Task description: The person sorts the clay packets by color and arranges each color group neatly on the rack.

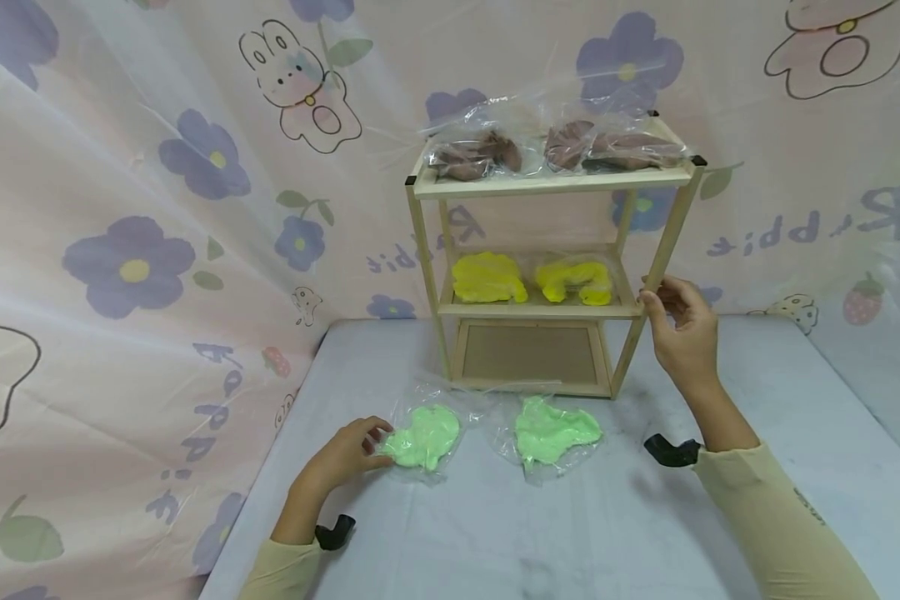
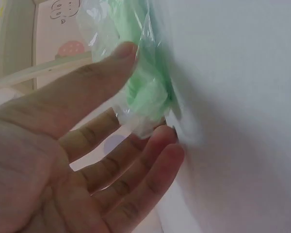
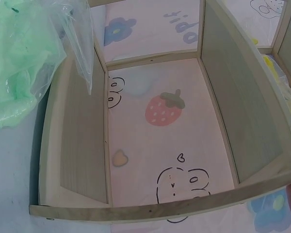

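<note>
Two clear bags of light green dough lie on the table in front of a small wooden shelf (image 1: 540, 310). My left hand (image 1: 352, 454) pinches the near edge of the left green bag (image 1: 422, 437); in the left wrist view the thumb (image 2: 119, 56) lies on the plastic and the fingers (image 2: 160, 143) sit under the green bag (image 2: 145, 87). The right green bag (image 1: 551, 429) lies untouched. My right hand (image 1: 686, 329) hovers with loosely curled fingers, its fingertips at the shelf's right front post at middle-tier height. The right wrist view shows the shelf frame (image 3: 150, 208) and that green bag (image 3: 14, 63).
On the top tier sit two bags of brown dough (image 1: 472, 157) (image 1: 615, 148); on the middle tier, two bags of yellow dough (image 1: 487, 279) (image 1: 577, 282). The bottom tier (image 1: 528, 354) holds nothing. A flowered cloth (image 1: 120, 250) hangs behind and left of the grey table (image 1: 495, 533).
</note>
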A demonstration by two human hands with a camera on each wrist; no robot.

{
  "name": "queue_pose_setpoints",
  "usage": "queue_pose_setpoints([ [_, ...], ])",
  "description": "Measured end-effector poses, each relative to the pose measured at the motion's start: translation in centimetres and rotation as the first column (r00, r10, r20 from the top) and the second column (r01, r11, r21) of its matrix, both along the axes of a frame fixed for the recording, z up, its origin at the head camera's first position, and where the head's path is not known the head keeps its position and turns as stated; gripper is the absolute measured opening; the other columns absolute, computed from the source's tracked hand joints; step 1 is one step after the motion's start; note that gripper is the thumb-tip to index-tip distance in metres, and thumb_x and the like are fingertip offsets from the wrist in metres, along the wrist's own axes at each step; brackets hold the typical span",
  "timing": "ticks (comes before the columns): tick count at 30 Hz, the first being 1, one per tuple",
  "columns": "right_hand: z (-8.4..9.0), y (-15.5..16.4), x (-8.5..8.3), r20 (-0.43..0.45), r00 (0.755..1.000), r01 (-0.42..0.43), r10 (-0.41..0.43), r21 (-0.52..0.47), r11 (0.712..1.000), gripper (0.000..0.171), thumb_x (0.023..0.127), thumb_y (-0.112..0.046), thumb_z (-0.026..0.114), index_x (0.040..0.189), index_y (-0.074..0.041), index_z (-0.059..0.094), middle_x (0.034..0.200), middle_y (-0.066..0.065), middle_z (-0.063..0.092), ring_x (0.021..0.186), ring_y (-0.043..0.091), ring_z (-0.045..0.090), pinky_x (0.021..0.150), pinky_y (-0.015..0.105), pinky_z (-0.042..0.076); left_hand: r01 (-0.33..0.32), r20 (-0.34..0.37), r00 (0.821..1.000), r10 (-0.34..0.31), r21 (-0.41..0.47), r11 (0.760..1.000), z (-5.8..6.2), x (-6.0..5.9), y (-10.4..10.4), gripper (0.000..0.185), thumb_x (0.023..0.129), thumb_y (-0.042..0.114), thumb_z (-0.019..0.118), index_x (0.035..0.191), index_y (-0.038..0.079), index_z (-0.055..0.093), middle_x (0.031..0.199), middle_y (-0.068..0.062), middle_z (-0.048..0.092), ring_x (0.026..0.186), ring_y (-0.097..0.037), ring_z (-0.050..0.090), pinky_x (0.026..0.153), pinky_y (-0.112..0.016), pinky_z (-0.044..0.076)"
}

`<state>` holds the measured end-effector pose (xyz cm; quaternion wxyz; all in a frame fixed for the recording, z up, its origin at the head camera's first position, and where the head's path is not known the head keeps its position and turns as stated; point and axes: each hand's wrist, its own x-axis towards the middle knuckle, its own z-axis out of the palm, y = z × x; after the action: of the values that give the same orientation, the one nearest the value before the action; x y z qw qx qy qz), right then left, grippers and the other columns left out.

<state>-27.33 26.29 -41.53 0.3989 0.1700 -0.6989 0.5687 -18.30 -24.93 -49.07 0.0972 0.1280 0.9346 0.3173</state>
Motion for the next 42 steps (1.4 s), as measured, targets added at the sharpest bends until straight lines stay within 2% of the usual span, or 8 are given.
queue_pose_setpoints([
  [10, 0.2, -0.1, 0.2, 0.0, 1.0, 0.001, -0.001, 0.007, 1.0, 0.029, 0.1, 0.013, 0.066, 0.129, 0.016, 0.065, 0.111, -0.011, 0.07, 0.098, 0.003, 0.067, 0.09, 0.013, 0.054, -0.008, -0.037, 0.999, 0.006, -0.036, 0.999, -0.5, -0.3, 1.0, 0.042, 0.086, 0.01, 0.092, 0.121, 0.002, 0.07, 0.102, -0.007, 0.069, 0.094, -0.023, 0.066, 0.081, -0.04, 0.059],
  [16, 0.2, -0.2, 0.2, -0.008, 1.0, -0.001, 0.001, -0.002, 1.0, 0.028, 0.1, 0.015, 0.065, 0.127, 0.019, 0.064, 0.112, -0.01, 0.07, 0.098, 0.003, 0.067, 0.091, 0.012, 0.054, -0.014, -0.038, 0.999, 0.012, -0.056, 0.998, -0.5, -0.2, 1.4, 0.038, 0.087, 0.009, 0.091, 0.117, 0.002, 0.071, 0.1, -0.007, 0.069, 0.092, -0.022, 0.066, 0.081, -0.04, 0.058],
  [25, 0.4, -0.3, 0.4, -0.001, 1.0, 0.004, -0.004, -0.002, 1.0, 0.027, 0.101, 0.015, 0.063, 0.128, 0.019, 0.062, 0.113, -0.015, 0.069, 0.099, 0.001, 0.066, 0.092, 0.011, 0.053, 0.011, -0.077, 0.997, -0.012, -0.013, 1.0, -1.0, -0.5, 1.3, 0.021, 0.09, 0.001, 0.084, 0.107, 0.004, 0.072, 0.091, -0.002, 0.069, 0.083, -0.014, 0.064, 0.072, -0.03, 0.056],
  [31, 0.4, -0.4, 0.4, -0.01, 1.0, 0.002, -0.002, -0.002, 1.0, 0.027, 0.1, 0.017, 0.064, 0.127, 0.02, 0.063, 0.112, -0.014, 0.069, 0.098, 0.002, 0.066, 0.091, 0.012, 0.053, 0.035, -0.093, 0.995, -0.034, 0.006, 0.999, -1.1, -0.6, 1.3, 0.019, 0.09, -0.001, 0.082, 0.104, 0.005, 0.07, 0.086, 0.0, 0.066, 0.079, -0.013, 0.06, 0.068, -0.026, 0.053],
  [39, 0.4, -0.4, 0.3, -0.012, 1.0, 0.005, -0.005, 0.003, 1.0, 0.028, 0.098, 0.02, 0.063, 0.126, 0.02, 0.063, 0.111, -0.013, 0.069, 0.097, 0.002, 0.066, 0.091, 0.012, 0.054, -0.031, -0.081, 0.996, 0.032, 0.008, 0.999, -0.8, -0.1, 1.1, 0.02, 0.093, 0.003, 0.082, 0.107, 0.009, 0.07, 0.09, -0.001, 0.07, 0.083, -0.014, 0.063, 0.071, -0.029, 0.055],
  [42, 0.4, -0.4, 0.3, -0.006, 1.0, 0.003, -0.003, -0.004, 1.0, 0.028, 0.099, 0.019, 0.063, 0.127, 0.02, 0.063, 0.111, -0.012, 0.069, 0.097, 0.002, 0.066, 0.091, 0.012, 0.054, -0.028, -0.079, 0.996, 0.03, 0.025, 0.999, -0.6, -0.1, 1.1, 0.02, 0.093, 0.005, 0.083, 0.108, 0.01, 0.071, 0.092, 0.0, 0.071, 0.085, -0.013, 0.064, 0.074, -0.03, 0.057],
])
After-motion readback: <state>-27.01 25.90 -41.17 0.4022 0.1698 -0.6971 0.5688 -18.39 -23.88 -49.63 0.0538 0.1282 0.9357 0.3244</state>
